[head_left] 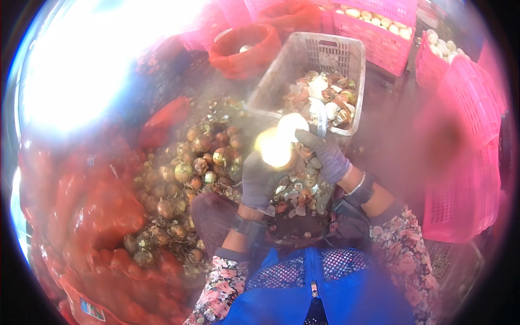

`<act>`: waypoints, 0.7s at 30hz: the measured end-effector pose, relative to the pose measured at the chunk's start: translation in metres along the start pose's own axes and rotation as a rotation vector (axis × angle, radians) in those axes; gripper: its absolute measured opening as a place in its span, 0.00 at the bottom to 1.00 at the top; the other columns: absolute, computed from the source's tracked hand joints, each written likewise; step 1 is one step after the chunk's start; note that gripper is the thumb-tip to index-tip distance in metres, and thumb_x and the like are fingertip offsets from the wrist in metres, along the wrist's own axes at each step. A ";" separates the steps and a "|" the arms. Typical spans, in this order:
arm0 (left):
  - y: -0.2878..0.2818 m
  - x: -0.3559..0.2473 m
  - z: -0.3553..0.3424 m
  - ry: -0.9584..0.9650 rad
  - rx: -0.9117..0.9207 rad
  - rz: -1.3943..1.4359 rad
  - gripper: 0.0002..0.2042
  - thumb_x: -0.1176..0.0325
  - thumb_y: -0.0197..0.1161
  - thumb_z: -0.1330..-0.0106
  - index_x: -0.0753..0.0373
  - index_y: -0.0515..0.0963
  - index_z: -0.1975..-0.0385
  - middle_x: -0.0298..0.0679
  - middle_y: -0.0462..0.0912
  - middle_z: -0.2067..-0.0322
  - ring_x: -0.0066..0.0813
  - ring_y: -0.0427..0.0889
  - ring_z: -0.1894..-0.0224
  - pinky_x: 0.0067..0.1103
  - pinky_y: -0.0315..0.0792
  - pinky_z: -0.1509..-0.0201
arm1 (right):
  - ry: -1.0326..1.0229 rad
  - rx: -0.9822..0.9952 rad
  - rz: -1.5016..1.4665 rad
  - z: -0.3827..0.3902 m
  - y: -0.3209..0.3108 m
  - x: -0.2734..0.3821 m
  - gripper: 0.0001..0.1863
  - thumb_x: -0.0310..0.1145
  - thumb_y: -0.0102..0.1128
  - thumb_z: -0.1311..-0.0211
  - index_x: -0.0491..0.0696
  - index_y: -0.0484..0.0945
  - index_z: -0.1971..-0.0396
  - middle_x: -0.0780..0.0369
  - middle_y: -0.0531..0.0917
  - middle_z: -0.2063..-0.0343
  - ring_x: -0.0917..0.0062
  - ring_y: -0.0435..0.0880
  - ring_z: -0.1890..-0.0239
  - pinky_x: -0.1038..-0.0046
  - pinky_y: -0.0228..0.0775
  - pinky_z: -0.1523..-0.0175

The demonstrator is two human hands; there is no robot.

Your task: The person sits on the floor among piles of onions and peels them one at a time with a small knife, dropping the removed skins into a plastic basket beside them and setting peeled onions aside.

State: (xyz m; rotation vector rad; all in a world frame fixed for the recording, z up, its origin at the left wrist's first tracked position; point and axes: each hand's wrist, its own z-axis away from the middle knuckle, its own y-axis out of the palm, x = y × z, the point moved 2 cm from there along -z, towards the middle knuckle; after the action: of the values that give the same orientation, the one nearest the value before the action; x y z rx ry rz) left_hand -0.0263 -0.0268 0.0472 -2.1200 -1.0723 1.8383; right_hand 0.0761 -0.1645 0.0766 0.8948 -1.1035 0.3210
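Note:
My left hand (261, 179), in a grey-purple glove, is closed around a pale onion (275, 148) so brightly lit that its surface detail is lost. Right against it, a white peeled onion (292, 127) touches the thumb of my right hand (326, 154); I cannot tell which hand bears its weight. A knife with a short pale blade (320, 117) points up out of my gloved right fist, its handle hidden by the fingers. Both hands are just in front of a grey plastic crate (355, 70) with onion skins and trimmings (325, 92) in it.
Unpeeled onions (203, 154) lie heaped at my left, beside large red mesh sacks (103, 211). Pink crates (460, 162) stand at the right; another pink crate (374, 43) behind holds white onions. A red mesh bag (244, 57) stands open at the back. Skins (298, 197) lie below my hands.

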 end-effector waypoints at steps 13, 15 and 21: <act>-0.006 0.012 0.002 -0.240 -0.078 1.744 0.25 0.52 0.51 0.33 0.61 0.65 0.43 0.44 0.73 0.49 0.39 0.75 0.47 0.35 0.73 0.42 | -0.187 -0.198 -0.530 -0.034 -0.070 0.036 0.16 0.40 0.48 0.32 0.44 0.74 0.54 0.57 0.81 0.60 0.78 0.79 0.70 0.80 0.74 0.63; -0.004 0.019 -0.002 -0.201 -0.112 1.734 0.23 0.54 0.52 0.32 0.62 0.65 0.43 0.44 0.73 0.49 0.38 0.73 0.45 0.35 0.72 0.41 | -0.068 -0.157 0.002 -0.031 -0.064 0.027 0.19 0.43 0.48 0.33 0.46 0.72 0.51 0.57 0.82 0.61 0.78 0.78 0.74 0.79 0.73 0.66; -0.001 0.026 -0.002 -0.134 -0.106 1.107 0.31 0.47 0.57 0.38 0.59 0.63 0.41 0.42 0.72 0.47 0.39 0.72 0.45 0.36 0.69 0.39 | -0.197 0.219 0.453 -0.012 0.008 -0.035 0.31 0.56 0.47 0.35 0.51 0.67 0.40 0.60 0.84 0.74 0.84 0.70 0.90 0.84 0.66 0.81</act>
State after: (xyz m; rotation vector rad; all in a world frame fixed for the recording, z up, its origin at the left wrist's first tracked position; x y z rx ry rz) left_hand -0.0251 -0.0102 0.0276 -2.9965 0.1318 2.3227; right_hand 0.0626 -0.1438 0.0481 0.8743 -1.4750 0.7513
